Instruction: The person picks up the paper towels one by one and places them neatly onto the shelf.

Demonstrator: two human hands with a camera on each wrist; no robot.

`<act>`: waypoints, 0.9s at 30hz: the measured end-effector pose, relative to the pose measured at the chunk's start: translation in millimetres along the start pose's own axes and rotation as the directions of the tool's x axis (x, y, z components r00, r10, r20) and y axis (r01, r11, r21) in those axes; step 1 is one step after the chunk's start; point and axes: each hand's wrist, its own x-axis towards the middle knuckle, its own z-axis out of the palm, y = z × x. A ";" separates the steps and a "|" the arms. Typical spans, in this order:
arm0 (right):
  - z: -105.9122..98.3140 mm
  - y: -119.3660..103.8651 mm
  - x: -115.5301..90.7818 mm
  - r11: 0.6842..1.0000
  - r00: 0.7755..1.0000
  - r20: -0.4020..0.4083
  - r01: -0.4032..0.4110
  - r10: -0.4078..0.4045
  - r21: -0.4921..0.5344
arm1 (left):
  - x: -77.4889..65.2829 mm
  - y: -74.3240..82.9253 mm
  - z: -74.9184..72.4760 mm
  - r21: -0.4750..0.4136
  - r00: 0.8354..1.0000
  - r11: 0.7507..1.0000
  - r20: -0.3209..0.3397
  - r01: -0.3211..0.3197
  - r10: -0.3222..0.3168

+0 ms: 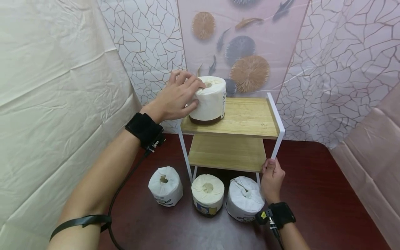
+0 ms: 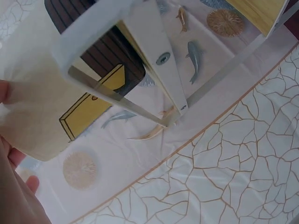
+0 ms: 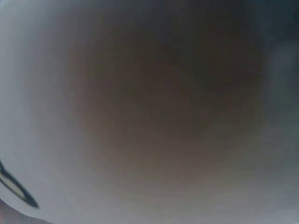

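My left hand (image 1: 179,95) grips a wrapped toilet roll (image 1: 210,102) at the left end of the top board of a small two-tier shelf (image 1: 250,116). Fingers curve over the roll's top edge, with the thumb against its side. In the left wrist view the roll's pale wrapper (image 2: 37,93) with brown and yellow print fills the left, beside the shelf's white metal frame (image 2: 163,58). Lower down at the right, my right hand (image 1: 272,178) holds the shelf's white side leg. A blurred pale wrapper (image 3: 56,186) fills the right wrist view.
Three more wrapped rolls stand on the dark red table (image 1: 312,194) before the shelf: a left one (image 1: 165,187), a middle one (image 1: 207,192) and a right one (image 1: 245,201) close by my right wrist. Patterned cloth (image 1: 150,38) hangs behind. A cable (image 1: 117,194) trails along my left arm.
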 end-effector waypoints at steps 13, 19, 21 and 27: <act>-1.8 17.3 -1.0 1.000 1.000 0.004 -0.008 0.008 -0.020 | -0.6 -7.1 -6.5 -0.185 0.999 0.982 0.050 0.029 -0.020; -4.8 34.8 -3.0 1.000 1.000 0.017 -0.017 0.017 -0.013 | -5.1 -21.2 -0.5 -0.257 1.000 0.966 -0.022 -0.004 -0.002; -5.2 34.9 -3.1 1.000 1.000 0.025 -0.008 0.008 -0.001 | -7.3 -23.9 1.7 -0.269 0.999 0.963 -0.048 -0.019 0.006; -5.4 33.9 -1.0 1.000 1.000 0.026 0.001 -0.001 0.001 | -8.4 -25.4 4.4 -0.257 0.993 0.963 -0.110 -0.076 0.049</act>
